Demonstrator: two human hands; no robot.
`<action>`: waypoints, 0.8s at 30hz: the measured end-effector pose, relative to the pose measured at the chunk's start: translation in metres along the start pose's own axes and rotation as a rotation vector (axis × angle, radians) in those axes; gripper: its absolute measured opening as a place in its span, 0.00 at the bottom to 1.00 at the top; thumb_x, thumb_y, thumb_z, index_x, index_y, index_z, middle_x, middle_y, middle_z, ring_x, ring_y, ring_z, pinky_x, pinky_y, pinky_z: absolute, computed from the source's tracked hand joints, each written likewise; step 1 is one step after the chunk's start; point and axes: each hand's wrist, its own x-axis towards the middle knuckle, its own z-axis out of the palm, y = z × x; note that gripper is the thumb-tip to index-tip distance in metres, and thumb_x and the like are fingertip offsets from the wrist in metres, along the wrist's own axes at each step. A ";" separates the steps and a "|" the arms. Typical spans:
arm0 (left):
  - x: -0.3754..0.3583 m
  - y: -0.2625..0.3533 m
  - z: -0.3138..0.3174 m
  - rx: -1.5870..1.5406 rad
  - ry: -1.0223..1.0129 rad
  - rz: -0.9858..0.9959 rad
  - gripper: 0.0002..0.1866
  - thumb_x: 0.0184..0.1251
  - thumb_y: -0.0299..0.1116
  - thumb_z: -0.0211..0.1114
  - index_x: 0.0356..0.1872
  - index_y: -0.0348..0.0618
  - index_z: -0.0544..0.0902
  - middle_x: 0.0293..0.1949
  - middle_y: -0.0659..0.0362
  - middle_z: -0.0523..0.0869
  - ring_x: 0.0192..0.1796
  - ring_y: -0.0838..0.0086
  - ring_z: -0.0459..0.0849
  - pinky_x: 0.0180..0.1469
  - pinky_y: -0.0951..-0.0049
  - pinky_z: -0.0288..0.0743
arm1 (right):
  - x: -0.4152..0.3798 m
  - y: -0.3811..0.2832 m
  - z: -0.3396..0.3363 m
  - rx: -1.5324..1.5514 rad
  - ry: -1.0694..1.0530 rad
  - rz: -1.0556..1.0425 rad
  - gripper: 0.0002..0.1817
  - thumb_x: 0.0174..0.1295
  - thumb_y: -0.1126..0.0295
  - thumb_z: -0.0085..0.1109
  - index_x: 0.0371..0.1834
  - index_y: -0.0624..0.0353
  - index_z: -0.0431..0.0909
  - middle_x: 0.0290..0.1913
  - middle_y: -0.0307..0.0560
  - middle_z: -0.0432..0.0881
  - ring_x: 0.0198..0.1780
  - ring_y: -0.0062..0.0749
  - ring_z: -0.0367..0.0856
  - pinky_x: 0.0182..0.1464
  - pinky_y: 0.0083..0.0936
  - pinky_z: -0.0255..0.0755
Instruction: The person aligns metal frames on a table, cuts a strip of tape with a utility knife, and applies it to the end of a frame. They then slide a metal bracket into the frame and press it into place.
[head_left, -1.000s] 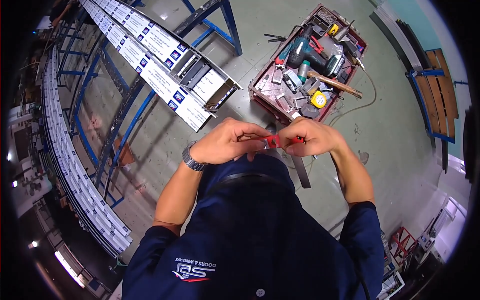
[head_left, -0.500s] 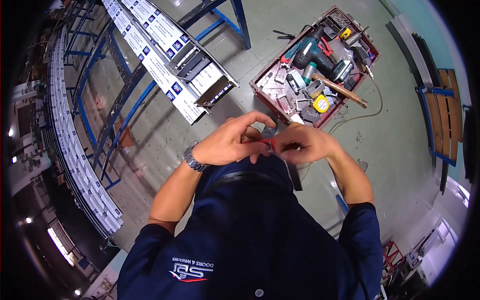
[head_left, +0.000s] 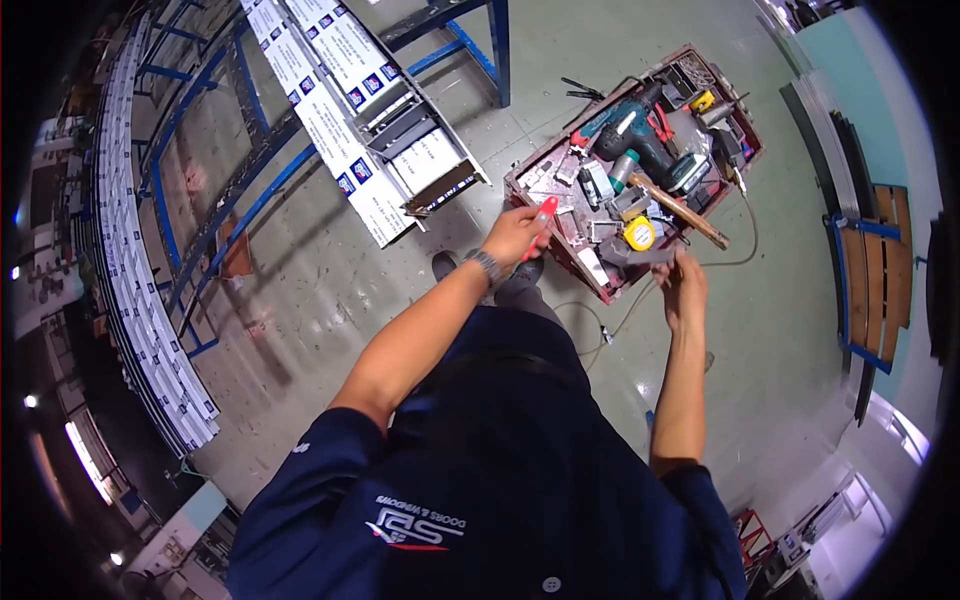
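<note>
My left hand [head_left: 517, 236], with a watch at the wrist, is closed around a slim red-and-grey hand tool [head_left: 546, 212]. The tool's red tip points up, and its exact kind is not clear. It is held just off the near left side of the toolbox [head_left: 581, 270]. By the box's near right corner, the fingers of my right hand [head_left: 685, 288] are pinched at the end of a dark grey strip [head_left: 636, 258]. That strip reaches over the box's near edge, close to a yellow tape measure [head_left: 639, 234].
Inside the toolbox lie a hammer [head_left: 690, 215], a teal cordless drill [head_left: 640, 135] and many small metal parts. White-wrapped profiles [head_left: 345, 150] rest on a blue steel stand [head_left: 500, 50] at upper left. A hose [head_left: 755, 225] crosses the floor.
My hands were together at my waist and are now apart. The left has moved forward with the red-and-grey tool; the right has moved out to the toolbox's near right corner.
</note>
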 end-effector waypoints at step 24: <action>-0.118 0.007 -0.010 1.087 -0.041 0.680 0.10 0.61 0.40 0.68 0.27 0.46 0.84 0.30 0.59 0.84 0.42 0.60 0.82 0.47 0.61 0.72 | -0.053 0.029 0.103 -0.965 -0.768 -0.549 0.10 0.55 0.71 0.73 0.39 0.61 0.86 0.33 0.47 0.83 0.40 0.43 0.81 0.43 0.37 0.73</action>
